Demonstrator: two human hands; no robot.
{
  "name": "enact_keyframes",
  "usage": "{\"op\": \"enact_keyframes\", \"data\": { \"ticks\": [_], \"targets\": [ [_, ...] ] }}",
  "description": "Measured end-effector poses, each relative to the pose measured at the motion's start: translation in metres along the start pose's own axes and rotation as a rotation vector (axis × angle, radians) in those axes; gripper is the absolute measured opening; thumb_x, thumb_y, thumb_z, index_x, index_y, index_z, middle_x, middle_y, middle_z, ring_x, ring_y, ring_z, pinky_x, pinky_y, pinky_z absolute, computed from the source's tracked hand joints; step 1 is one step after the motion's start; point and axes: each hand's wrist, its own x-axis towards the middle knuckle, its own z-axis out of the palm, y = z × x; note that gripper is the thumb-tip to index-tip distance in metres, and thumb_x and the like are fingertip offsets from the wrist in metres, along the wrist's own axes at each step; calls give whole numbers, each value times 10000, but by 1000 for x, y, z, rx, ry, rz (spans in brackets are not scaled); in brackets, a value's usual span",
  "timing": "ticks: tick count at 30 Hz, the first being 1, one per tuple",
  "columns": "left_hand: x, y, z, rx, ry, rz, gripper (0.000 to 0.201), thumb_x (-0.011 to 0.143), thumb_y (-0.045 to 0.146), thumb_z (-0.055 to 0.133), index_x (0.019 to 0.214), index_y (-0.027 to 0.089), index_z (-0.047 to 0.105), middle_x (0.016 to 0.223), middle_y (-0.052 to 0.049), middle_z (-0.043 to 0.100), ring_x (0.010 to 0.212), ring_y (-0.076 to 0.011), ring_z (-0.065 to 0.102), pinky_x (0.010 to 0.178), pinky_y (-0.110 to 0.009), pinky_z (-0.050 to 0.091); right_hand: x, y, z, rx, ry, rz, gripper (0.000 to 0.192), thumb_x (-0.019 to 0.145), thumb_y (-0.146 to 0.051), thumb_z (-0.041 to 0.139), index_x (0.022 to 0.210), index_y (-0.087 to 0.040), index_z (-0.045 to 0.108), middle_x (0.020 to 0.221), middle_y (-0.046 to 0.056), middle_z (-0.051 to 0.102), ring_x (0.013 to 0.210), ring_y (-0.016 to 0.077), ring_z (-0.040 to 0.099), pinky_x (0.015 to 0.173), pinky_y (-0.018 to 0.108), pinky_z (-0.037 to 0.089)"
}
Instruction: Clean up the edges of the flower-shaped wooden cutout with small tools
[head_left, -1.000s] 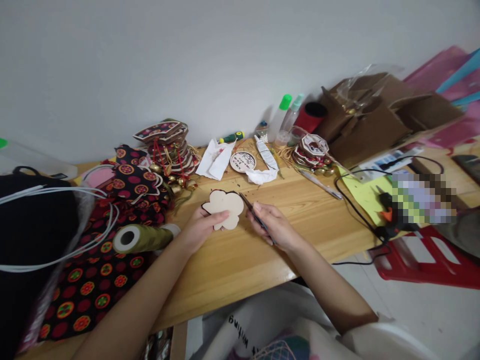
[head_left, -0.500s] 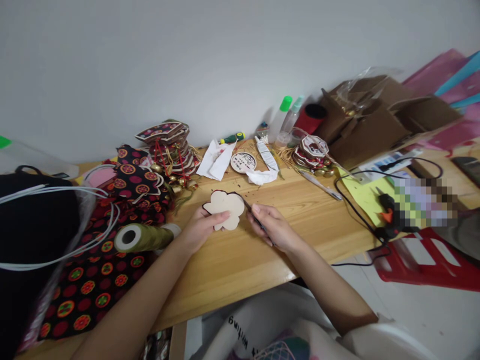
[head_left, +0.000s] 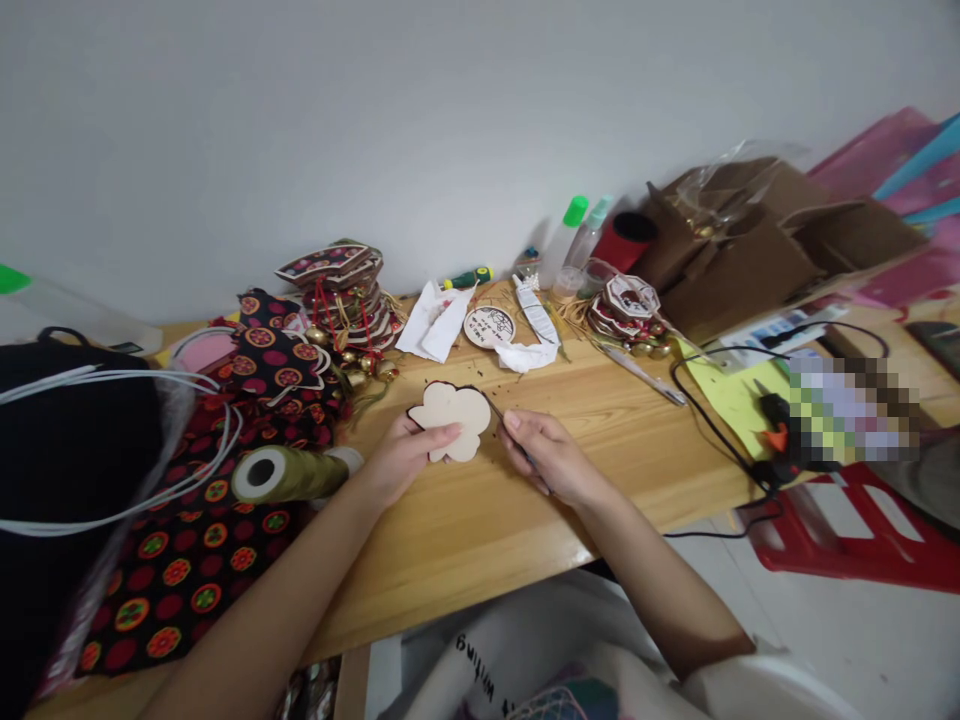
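My left hand (head_left: 405,455) pinches a flower-shaped pale board (head_left: 452,412), thumb across its light face. Dark material shows along the board's upper and left edge. In my right hand (head_left: 551,452) is a slim dark tool (head_left: 497,407), its tip at the board's right edge; whether it touches I cannot tell. The fingers hide most of the tool, so its exact kind is unclear. Small dark crumbs lie on the wood tabletop (head_left: 480,540) around the board.
Dark patterned fabric (head_left: 176,570) and an olive thread spool (head_left: 289,475) lie left. Behind are stacked tasselled ornaments (head_left: 341,290), white paper (head_left: 435,320), a round printed disc (head_left: 490,326) and a glue tube (head_left: 534,312). At right are a pen (head_left: 643,375), glue gun (head_left: 780,425) and cardboard box (head_left: 735,250).
The whole view has shifted very slightly. Both hands, the board and the tool stay in nearly the same position.
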Motion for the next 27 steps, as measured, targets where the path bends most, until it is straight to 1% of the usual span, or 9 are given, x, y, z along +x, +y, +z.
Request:
{"op": "enact_keyframes", "data": {
  "ticks": [4, 7, 12, 15, 18, 21, 25, 27],
  "targets": [
    [-1, 0, 0, -19, 4, -13, 350, 391, 243, 850, 687, 131, 700, 655, -7, 680, 554, -86, 553, 527, -200, 414, 0, 0, -1, 12, -3, 5, 445, 805, -599, 444, 656, -180, 437, 365, -107, 296, 283, 32, 181, 280, 161, 142],
    [-1, 0, 0, -34, -8, -22, 349, 391, 250, 852, 683, 134, 700, 655, -6, 680, 559, -89, 560, 527, -202, 416, 0, 1, -2, -2, -11, 10, 441, 816, -578, 447, 632, -177, 425, 363, -102, 299, 287, 29, 181, 279, 157, 137],
    [0, 0, 0, -39, -22, -27, 381, 383, 267, 857, 702, 130, 701, 641, -8, 676, 571, -100, 570, 538, -210, 427, -1, 3, -3, 8, 23, 16, 413, 822, -567, 447, 679, -179, 449, 372, -107, 301, 285, 30, 170, 268, 149, 139],
    [0, -1, -1, -24, -25, -34, 392, 386, 287, 857, 705, 125, 697, 636, -7, 670, 546, -91, 550, 512, -205, 407, 0, 3, -4, 5, 19, 37, 415, 826, -563, 444, 667, -179, 445, 367, -106, 304, 278, 29, 170, 258, 145, 145],
    [1, -2, -2, -7, -34, -18, 409, 390, 305, 855, 722, 124, 697, 643, -6, 666, 541, -84, 536, 514, -205, 400, 1, 3, -4, 21, 60, 37, 425, 813, -582, 446, 674, -180, 447, 367, -106, 313, 274, 28, 166, 248, 143, 143],
    [2, -2, -3, 15, -51, -13, 410, 409, 321, 847, 734, 122, 694, 650, -12, 664, 539, -89, 535, 504, -211, 390, 1, 3, -3, 14, 53, 39, 424, 809, -577, 458, 672, -176, 454, 363, -106, 317, 270, 23, 169, 250, 139, 138],
    [1, -2, -3, 33, -52, -15, 397, 421, 308, 841, 738, 124, 687, 658, -10, 662, 541, -92, 536, 504, -215, 389, 1, 4, -3, 4, 85, 35, 417, 820, -569, 447, 682, -176, 454, 371, -104, 323, 270, 23, 181, 252, 136, 136],
    [1, -2, -3, 42, -49, -13, 384, 420, 297, 840, 725, 123, 683, 654, -8, 660, 540, -89, 534, 512, -216, 395, 0, 4, -4, 5, 72, 22, 417, 819, -571, 447, 689, -175, 459, 376, -105, 314, 279, 23, 185, 260, 133, 149]
  ]
}}
